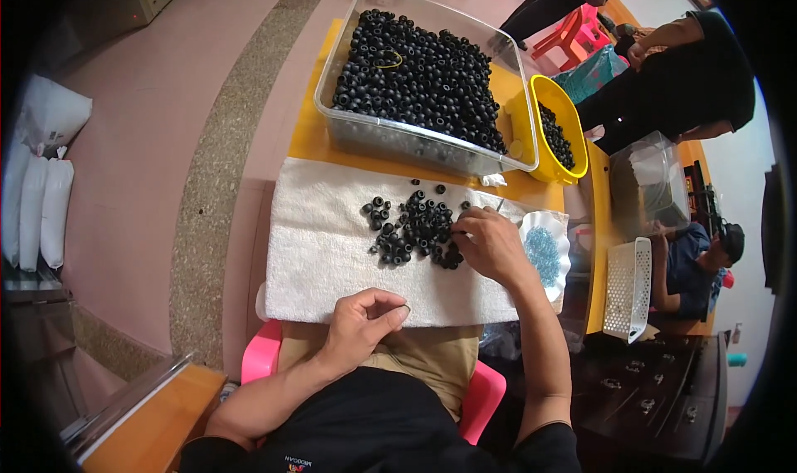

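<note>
A loose heap of small black ring-shaped pieces (pixel 423 228), like hollow beads, lies on a white towel (pixel 324 257) in front of me. My right hand (pixel 490 245) is at the heap's right edge, its fingers pinched together beside the black pieces. What it holds is hidden; a thin pointed sliver shows just above its knuckles. Over the towel's near edge is my left hand (pixel 363 328), thumb and forefinger closed in a pinch. Something small and dark may be between the tips, too small to name. A white scalloped dish (pixel 562 257) of clear bluish small pieces (pixel 542 254) sits right of my right hand.
Beyond the towel stands a large clear bin (pixel 415 132) full of black pieces, with a yellow tub (pixel 520 124) to its right. A white perforated basket (pixel 628 286) stands further right. Several people are around the right side. White sacks (pixel 54 211) lean at far left.
</note>
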